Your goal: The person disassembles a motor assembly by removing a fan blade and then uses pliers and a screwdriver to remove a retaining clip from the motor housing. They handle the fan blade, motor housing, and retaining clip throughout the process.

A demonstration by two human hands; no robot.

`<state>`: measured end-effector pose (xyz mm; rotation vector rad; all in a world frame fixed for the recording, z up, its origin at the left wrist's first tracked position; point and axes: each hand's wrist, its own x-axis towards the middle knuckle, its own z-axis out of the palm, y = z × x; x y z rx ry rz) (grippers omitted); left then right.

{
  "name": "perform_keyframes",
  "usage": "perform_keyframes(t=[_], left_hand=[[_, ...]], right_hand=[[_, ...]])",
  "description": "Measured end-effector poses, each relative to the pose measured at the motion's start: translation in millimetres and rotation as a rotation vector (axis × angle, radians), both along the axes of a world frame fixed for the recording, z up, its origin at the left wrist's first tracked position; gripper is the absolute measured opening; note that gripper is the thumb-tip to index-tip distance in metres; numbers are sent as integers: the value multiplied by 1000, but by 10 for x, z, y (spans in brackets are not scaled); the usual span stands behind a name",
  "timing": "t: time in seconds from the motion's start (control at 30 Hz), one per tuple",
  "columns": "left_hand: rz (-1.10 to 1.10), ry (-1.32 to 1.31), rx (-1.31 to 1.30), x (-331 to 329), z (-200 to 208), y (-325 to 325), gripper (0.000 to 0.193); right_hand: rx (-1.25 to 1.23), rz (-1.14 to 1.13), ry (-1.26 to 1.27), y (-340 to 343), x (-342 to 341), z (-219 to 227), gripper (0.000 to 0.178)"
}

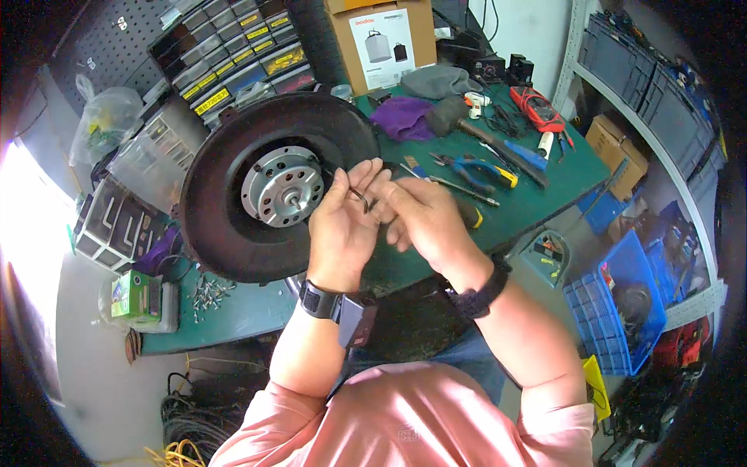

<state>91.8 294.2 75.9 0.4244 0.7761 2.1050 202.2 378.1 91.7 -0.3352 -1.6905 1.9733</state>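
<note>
Green matting covers the workbench [545, 194], which sits in a crowded workshop with parts drawers at the back and shelving on the right. From where I watch, both hands are raised together above the bench edge. My left hand [342, 226] is half curled, palm toward me, and its fingers pinch a small dark bent key [359, 196] (it looks like a hex key, though it is too small to be sure). My right hand [424, 218] closes on the same key from the other side, fingertips meeting the left ones, probably to turn it into a better grip.

Just beside the left hand stands a big black wheel [218, 194] tilted on edge, its silver hub [280, 187] facing me. Pliers [486, 169], a purple cloth [401, 118] and a red meter [538, 109] lie behind; loose screws [206, 294] are scattered at lower left.
</note>
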Motion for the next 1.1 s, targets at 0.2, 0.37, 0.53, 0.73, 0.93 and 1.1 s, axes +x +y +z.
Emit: perform_keyframes(t=[0.2, 0.37, 0.53, 0.73, 0.93, 1.1], left_hand=[[-233, 35, 115, -100, 2, -38, 45], [-96, 59, 75, -11, 85, -17, 51], [-84, 42, 116, -66, -34, -6, 46], [81, -154, 25, -20, -108, 35, 21], [105, -179, -10, -23, -74, -11, 21], [86, -51, 76, -54, -110, -32, 23]], right_hand=[[-277, 238, -71, 74, -165, 3, 33], [-246, 279, -45, 77, -206, 84, 25], [-56, 208, -52, 104, -244, 104, 25], [1355, -389, -201, -149, -261, 201, 15], [1262, -476, -30, -220, -141, 91, 11], [321, -28, -99, 1, -101, 68, 28]])
